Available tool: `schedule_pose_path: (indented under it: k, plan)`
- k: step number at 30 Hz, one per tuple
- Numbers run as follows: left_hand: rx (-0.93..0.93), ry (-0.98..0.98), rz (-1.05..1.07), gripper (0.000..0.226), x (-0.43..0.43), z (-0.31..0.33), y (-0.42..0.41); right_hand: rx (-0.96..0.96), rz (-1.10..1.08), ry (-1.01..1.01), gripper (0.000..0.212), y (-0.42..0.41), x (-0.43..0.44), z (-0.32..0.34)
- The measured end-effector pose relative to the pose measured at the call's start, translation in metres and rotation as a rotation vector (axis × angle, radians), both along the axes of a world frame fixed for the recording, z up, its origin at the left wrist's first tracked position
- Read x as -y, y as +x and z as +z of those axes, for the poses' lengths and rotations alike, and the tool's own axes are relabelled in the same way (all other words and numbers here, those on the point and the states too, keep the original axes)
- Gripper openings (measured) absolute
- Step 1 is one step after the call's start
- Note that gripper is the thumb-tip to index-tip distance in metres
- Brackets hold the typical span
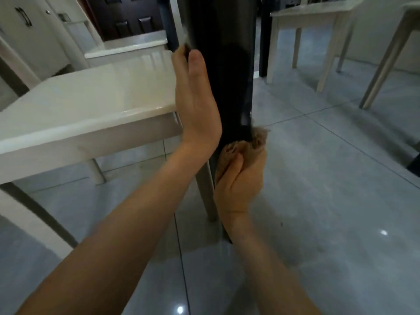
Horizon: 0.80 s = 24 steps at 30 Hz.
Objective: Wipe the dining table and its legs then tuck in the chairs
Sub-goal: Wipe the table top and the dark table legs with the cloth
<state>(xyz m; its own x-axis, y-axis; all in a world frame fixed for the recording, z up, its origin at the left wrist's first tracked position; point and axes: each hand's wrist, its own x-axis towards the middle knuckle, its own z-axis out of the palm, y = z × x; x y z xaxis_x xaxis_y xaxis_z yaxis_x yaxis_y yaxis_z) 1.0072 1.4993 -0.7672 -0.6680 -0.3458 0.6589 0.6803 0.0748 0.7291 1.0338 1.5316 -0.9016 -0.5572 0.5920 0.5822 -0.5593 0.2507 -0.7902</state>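
Crouches low before the black table leg [225, 64], glossy and upright, running from the top of the view down to the grey tiled floor [318, 178]. Lays the left hand [197, 105] flat along the left side of the table leg, fingers straight and pointing up, thumb resting on the front face, fingertips partly hidden round the far edge. Grips a brown cloth [256, 138] in the right hand [241, 185] lower down the table leg, on its right front side, fingers curled round the bunched fabric and thumb pressed over it. Pushes the cloth against the table leg, with a fuzzy tuft sticking out above the knuckles to the right. Cannot tell how far the cloth wraps behind the table leg.

Shows a white chair [91, 103] just left of the table leg, seat corner close by the left wrist; cannot tell whether touching. Shows a second chair [127, 48] farther back on the left, and a third chair [313, 14] well behind the table leg to the right. Shows a dark door [127, 17] behind and left of the table leg, with a white cabinet [27, 30] farther left again.
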Motion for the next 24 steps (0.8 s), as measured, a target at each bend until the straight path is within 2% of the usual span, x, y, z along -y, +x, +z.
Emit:
schedule_pose_path:
  k: [2,4,7,9,12,15,17,21,24]
  plan:
    - [-0.025,0.008,-0.001,0.023,-0.001,-0.001,-0.001,0.135,0.074,-0.056,0.036,0.005,0.0,-0.058]
    - [-0.04,0.023,-0.018,0.024,-0.002,-0.003,-0.003,0.324,0.199,-0.203,0.043,0.025,-0.003,-0.12]
    - [-0.036,0.063,-0.035,0.028,-0.003,-0.006,-0.004,0.634,0.335,-0.268,0.044,0.06,-0.017,-0.15]
    - [-0.014,0.064,-0.033,0.025,-0.004,-0.008,-0.001,0.722,0.315,-0.3,0.038,0.066,-0.018,-0.16]
    - [-0.002,0.017,0.01,0.023,-0.002,-0.006,0.004,0.586,0.3,-0.218,0.029,0.062,-0.008,-0.131]
    - [-0.005,-0.007,-0.002,0.028,-0.004,-0.001,0.007,0.285,0.353,-0.267,0.025,0.043,-0.005,-0.065]
    - [-0.001,-0.001,0.012,0.036,-0.004,-0.005,0.01,0.108,0.321,-0.211,0.025,0.033,-0.003,0.0]
    - [0.043,0.024,-0.04,0.054,0.0,-0.015,0.006,0.007,0.094,0.061,0.032,0.006,-0.01,0.095]
    - [0.01,0.112,-0.105,0.052,-0.002,-0.011,0.005,-0.092,0.144,0.161,0.022,-0.008,-0.025,0.158]
